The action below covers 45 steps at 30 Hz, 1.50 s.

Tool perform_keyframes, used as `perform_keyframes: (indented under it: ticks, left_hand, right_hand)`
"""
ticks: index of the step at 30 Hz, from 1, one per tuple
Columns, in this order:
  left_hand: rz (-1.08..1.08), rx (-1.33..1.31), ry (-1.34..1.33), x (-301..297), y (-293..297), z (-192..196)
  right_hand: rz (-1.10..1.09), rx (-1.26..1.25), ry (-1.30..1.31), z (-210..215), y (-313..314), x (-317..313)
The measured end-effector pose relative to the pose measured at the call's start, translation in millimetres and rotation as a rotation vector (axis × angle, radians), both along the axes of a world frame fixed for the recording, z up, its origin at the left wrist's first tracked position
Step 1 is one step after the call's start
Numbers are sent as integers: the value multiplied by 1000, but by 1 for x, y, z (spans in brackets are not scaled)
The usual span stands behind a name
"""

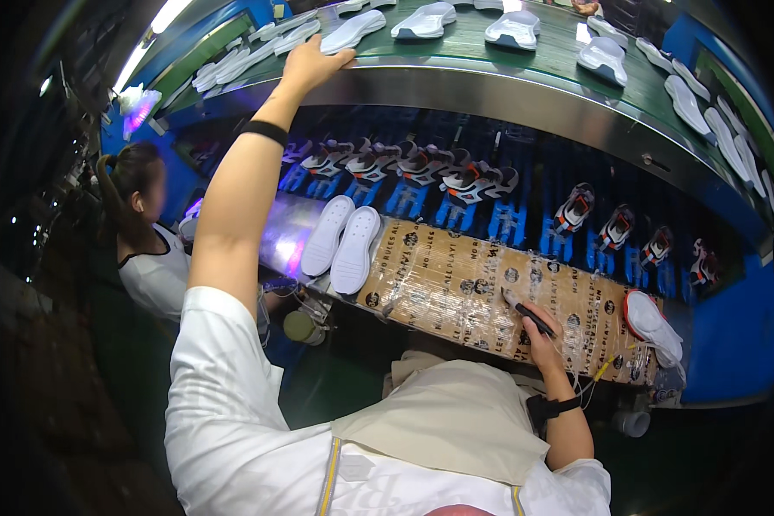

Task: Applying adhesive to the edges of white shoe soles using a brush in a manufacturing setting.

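Observation:
My left hand [314,62] reaches far up and rests flat on the steel edge of the upper green conveyor belt [525,64], touching the near end of a white shoe sole [353,31]. My right hand [537,331] sits low on the taped cardboard board [456,284] and grips a dark pen-like tool [525,314]. Two white soles [341,241] lie side by side at the board's left end. A white and red shoe [652,325] lies at its right end.
Several white soles [514,27] ride the upper belt. Below it, finished shoes [421,168] stand on blue holders in a row. Another person in a white top [150,258] stands to my left. A violet lamp [138,107] glows at upper left.

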State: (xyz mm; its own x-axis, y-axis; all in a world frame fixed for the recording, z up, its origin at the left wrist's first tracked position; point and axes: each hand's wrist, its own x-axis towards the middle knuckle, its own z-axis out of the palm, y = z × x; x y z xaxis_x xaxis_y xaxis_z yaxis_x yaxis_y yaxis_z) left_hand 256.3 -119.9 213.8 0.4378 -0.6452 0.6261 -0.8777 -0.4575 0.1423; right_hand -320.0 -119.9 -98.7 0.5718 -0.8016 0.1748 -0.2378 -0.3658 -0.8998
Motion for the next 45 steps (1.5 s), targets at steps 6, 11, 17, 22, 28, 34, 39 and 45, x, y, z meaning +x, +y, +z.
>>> perform_keyframes:
  ticks: [6, 11, 17, 22, 28, 34, 39, 45]
  left_hand:
    - [197, 42, 18, 34, -26, 2]
    - [342, 36, 182, 39, -17, 13]
    - [380, -37, 68, 71, -19, 8]
    - [420, 49, -100, 166, 3, 0]
    - [126, 122, -23, 195, -10, -2]
    - [102, 27, -23, 181, 1, 5]
    - [71, -21, -104, 146, 37, 1]
    - [-29, -146, -254, 80, 80, 3]
  right_hand:
    - [-27, -16, -62, -21, 0, -3]
    - [-23, -27, -69, -9, 4, -1]
    - [-25, 1, -76, -12, -1, 2]
    - [-45, 40, -58, -18, -7, 3]
    - [-54, 59, -58, -18, -5, 1]
    - [-63, 25, -78, -15, -2, 4]
    - [-31, 46, -69, -16, -4, 8]
    - [-16, 3, -137, -14, -2, 5]
